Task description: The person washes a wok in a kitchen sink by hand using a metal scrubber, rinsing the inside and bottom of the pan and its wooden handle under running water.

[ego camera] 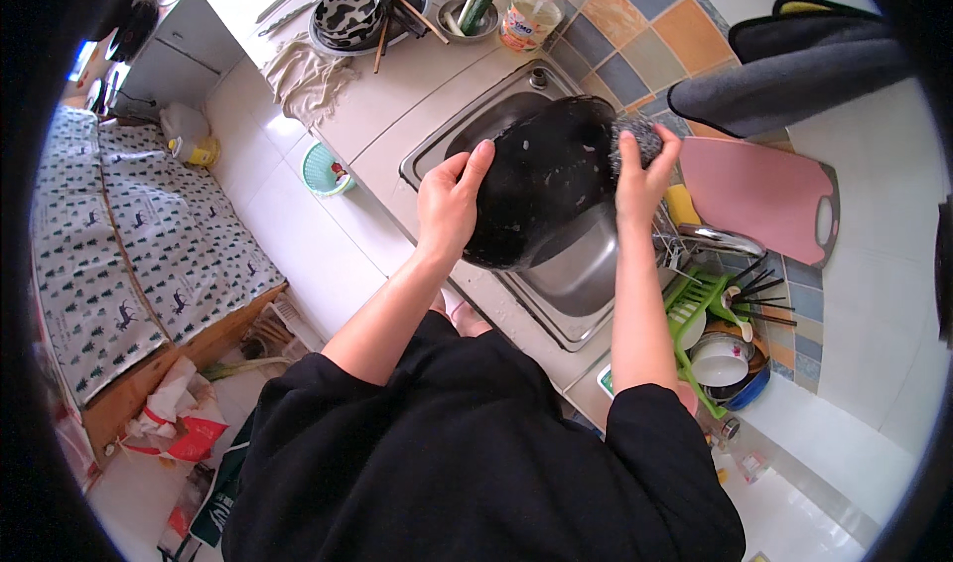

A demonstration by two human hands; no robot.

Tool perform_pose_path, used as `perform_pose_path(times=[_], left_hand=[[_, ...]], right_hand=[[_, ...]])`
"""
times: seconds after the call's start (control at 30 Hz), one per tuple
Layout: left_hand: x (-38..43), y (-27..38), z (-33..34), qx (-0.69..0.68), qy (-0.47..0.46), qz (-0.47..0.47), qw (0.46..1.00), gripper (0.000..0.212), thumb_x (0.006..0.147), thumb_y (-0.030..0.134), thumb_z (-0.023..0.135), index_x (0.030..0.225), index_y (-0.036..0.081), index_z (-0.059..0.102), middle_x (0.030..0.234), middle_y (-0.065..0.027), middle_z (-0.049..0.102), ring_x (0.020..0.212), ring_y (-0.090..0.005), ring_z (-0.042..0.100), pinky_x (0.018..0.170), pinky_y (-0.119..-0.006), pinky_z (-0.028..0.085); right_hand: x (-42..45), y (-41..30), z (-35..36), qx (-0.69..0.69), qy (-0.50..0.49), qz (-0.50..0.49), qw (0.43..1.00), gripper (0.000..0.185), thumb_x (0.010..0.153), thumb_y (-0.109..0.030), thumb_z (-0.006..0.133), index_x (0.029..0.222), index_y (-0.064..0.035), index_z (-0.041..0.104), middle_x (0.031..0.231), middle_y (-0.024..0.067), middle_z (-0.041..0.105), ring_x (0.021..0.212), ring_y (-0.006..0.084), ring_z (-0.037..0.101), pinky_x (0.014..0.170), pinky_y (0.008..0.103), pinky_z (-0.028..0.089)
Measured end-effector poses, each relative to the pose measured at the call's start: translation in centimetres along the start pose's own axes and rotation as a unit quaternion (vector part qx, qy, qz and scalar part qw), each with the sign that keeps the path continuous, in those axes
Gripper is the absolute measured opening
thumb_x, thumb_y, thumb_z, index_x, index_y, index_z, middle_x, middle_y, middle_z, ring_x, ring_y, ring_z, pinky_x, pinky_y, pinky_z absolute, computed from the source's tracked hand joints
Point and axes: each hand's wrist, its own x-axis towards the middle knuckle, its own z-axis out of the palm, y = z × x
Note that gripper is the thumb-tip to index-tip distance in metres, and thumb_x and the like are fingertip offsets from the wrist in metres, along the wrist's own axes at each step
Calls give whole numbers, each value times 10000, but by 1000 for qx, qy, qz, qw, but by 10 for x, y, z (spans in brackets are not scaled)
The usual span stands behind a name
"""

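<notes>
A large round black pan (547, 175) is tilted over the stainless steel sink (584, 286), with small pale specks on its dark surface. My left hand (450, 201) grips its near left rim, thumb on top and the fingers mostly hidden beneath. A grey steel wool scrubber (636, 141) is pinched between the thumb and fingers of my right hand (644, 175). That scrubber lies against the right edge of the pan. Whether the pan rests on the sink cannot be told.
Right of the sink are a faucet (722, 238), a yellow sponge (679, 206), a pink cutting board (752, 197) and a green dish rack (696, 309). Behind stand a dish soap bottle (530, 18) and a metal bowl (469, 22). A beige cloth (305, 78) hangs over the counter edge.
</notes>
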Motion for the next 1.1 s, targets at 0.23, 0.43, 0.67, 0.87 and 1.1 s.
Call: perform_pose_path(times=[0.23, 0.43, 0.67, 0.87, 1.1], left_hand=[[-15, -15, 22, -112, 2, -14, 994, 473, 938, 412, 446, 791, -17, 582, 611, 30, 477, 595, -57, 386, 556, -244, 356], [-28, -21, 55, 41, 33, -3, 999, 450, 936, 382, 450, 814, -40, 545, 669, -25, 526, 654, -109, 446, 613, -305, 397], [2, -62, 41, -57, 88, -51, 993, 390, 937, 336, 457, 825, -22, 563, 742, -34, 563, 685, -112, 477, 613, -304, 410], [10, -50, 48, -22, 39, -5, 999, 394, 938, 330, 443, 928, -44, 567, 787, -77, 606, 743, -134, 523, 693, -310, 428], [51, -74, 30, -101, -44, -66, 992, 384, 953, 355, 425, 1012, 4, 571, 893, -18, 598, 789, -96, 511, 733, -268, 427]], right_hand=[[-29, -31, 34, -125, -31, -156, 979, 419, 674, -256, 696, 1023, -82, 545, 1025, 129, 468, 992, 320, 447, 874, 418, 357], [-54, -24, 32, -152, -78, -147, 974, 285, 692, -248, 700, 876, -83, 558, 844, 97, 495, 816, 310, 504, 687, 408, 431], [-83, -25, 34, -133, -146, -104, 975, 215, 676, -192, 677, 806, -73, 554, 813, 84, 497, 789, 290, 534, 656, 388, 469], [-58, -8, 35, -117, -147, -83, 979, 269, 693, -165, 676, 877, -45, 521, 909, 116, 502, 889, 320, 494, 773, 405, 417], [-49, 8, 60, -133, -186, -84, 970, 244, 713, -157, 657, 880, -52, 513, 901, 117, 506, 872, 317, 490, 761, 404, 417]])
